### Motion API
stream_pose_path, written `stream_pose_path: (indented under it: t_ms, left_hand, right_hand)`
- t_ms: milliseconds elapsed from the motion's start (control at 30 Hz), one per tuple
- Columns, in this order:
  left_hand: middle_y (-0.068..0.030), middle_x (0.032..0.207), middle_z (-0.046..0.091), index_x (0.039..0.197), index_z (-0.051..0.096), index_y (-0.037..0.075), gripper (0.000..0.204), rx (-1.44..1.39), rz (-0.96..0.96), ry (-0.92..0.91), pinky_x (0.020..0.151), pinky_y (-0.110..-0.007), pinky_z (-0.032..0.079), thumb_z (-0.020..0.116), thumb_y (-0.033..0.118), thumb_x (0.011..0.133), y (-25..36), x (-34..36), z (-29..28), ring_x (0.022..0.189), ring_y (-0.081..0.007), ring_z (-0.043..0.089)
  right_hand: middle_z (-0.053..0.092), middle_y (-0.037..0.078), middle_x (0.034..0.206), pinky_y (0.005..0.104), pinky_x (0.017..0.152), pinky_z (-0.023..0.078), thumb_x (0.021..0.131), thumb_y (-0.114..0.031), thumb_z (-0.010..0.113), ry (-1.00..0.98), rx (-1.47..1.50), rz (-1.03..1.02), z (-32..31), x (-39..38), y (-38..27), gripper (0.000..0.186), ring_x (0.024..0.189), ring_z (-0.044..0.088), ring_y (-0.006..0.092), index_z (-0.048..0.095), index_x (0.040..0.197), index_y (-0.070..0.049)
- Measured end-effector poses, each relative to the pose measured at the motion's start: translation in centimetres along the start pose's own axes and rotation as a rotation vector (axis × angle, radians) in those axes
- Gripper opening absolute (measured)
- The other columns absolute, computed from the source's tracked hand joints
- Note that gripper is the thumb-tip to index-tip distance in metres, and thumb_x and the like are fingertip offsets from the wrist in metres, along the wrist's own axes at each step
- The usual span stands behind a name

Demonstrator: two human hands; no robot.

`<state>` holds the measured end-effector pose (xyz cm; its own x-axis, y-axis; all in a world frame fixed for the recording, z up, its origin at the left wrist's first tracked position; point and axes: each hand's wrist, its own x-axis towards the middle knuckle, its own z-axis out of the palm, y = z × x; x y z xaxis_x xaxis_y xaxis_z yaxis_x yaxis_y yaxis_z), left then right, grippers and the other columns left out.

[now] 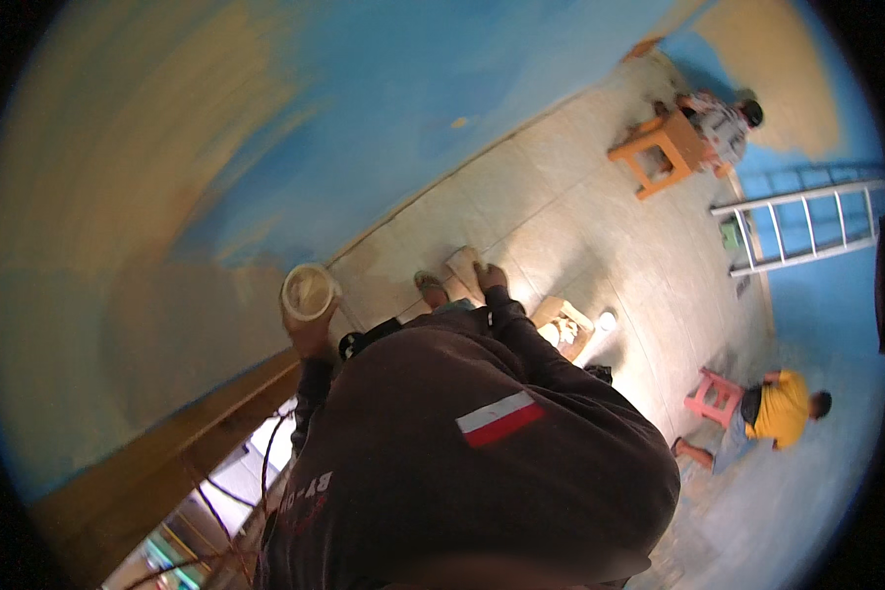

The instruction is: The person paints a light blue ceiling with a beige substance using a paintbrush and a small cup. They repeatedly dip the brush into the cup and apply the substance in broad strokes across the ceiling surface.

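My left hand (308, 332) is wrapped round a round white tub (310, 292), held next to the wall. Inside the tub is something pale that I cannot make out clearly. My right hand (491, 278) is out in front of my body, its fingers closed on the edge of a pale, flat, roughly rectangular piece (463, 265). What kind of piece it is does not show. A sandalled foot (430, 288) appears between my two hands, below the wall.
The blue and tan wall (383, 108) runs along my left. Near my right arm a wooden stool (560, 329) bears white items, beside a bright lamp (607, 322). Farther off are an orange stool (664, 152), a ladder (806, 226), a pink stool (715, 396) and two seated people.
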<state>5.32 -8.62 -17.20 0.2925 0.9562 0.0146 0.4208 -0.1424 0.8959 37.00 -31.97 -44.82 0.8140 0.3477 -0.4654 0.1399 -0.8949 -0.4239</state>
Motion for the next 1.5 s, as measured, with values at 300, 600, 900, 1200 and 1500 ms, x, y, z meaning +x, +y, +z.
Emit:
stream_pose_path:
  t_ms: [300, 600, 900, 1200, 1500]
  left_hand:
    - [-0.0160, 0.141, 0.054, 0.141, 0.049, 0.002, 0.090, -0.023, -0.080, 0.036, 0.113, -0.044, 0.043, 0.095, 0.011, 0.065, -0.4, 1.4, 2.5, 0.131, -0.0303, 0.053]
    - [-0.0151, 0.139, 0.056, 0.141, 0.049, 0.001, 0.087, -0.069, -0.026, -0.045, 0.111, -0.045, 0.046, 0.093, 0.005, 0.067, -1.0, 3.7, 6.4, 0.129, -0.0299, 0.054]
    - [-0.0148, 0.138, 0.056, 0.142, 0.048, 0.000, 0.088, -0.138, 0.094, -0.190, 0.109, -0.044, 0.046, 0.093, 0.005, 0.067, -0.1, 4.2, 6.0, 0.128, -0.0290, 0.054]
    - [-0.0158, 0.138, 0.058, 0.141, 0.050, 0.000, 0.089, -0.071, 0.089, -0.206, 0.110, -0.045, 0.045, 0.095, 0.007, 0.065, -1.4, 2.1, 3.7, 0.126, -0.0294, 0.056]
    - [-0.0153, 0.138, 0.057, 0.141, 0.050, 0.002, 0.085, -0.112, 0.122, -0.275, 0.109, -0.045, 0.046, 0.094, 0.011, 0.069, -1.6, 1.1, 2.6, 0.128, -0.0289, 0.055]
  right_hand:
    - [0.066, 0.023, 0.129, 0.0440, 0.103, 0.049, 0.095, -0.061, 0.051, -0.355, -0.036, 0.187, -3.7, -1.6, 0.7, 0.069, 0.122, 0.062, 0.0375, 0.070, 0.123, 0.000]
    - [0.073, 0.024, 0.104, 0.0467, 0.090, 0.053, 0.092, -0.064, 0.051, -0.218, -0.035, 0.191, -4.2, 0.7, 5.8, 0.066, 0.101, 0.069, 0.0403, 0.077, 0.102, -0.004]
    - [0.073, 0.025, 0.094, 0.0489, 0.085, 0.054, 0.092, -0.066, 0.049, -0.173, 0.113, 0.310, -3.9, -5.2, 6.2, 0.070, 0.095, 0.071, 0.0403, 0.077, 0.098, -0.002]
    - [0.072, 0.027, 0.089, 0.0481, 0.078, 0.053, 0.088, -0.070, 0.057, -0.097, 0.249, 0.382, 0.4, -12.1, 10.1, 0.075, 0.089, 0.072, 0.0404, 0.076, 0.094, 0.002]
    - [0.069, 0.009, 0.073, 0.0334, 0.059, 0.050, 0.084, -0.065, 0.073, -0.185, 0.698, 0.263, -6.2, -13.4, 0.7, 0.066, 0.062, 0.064, 0.0189, 0.073, 0.082, 0.001]
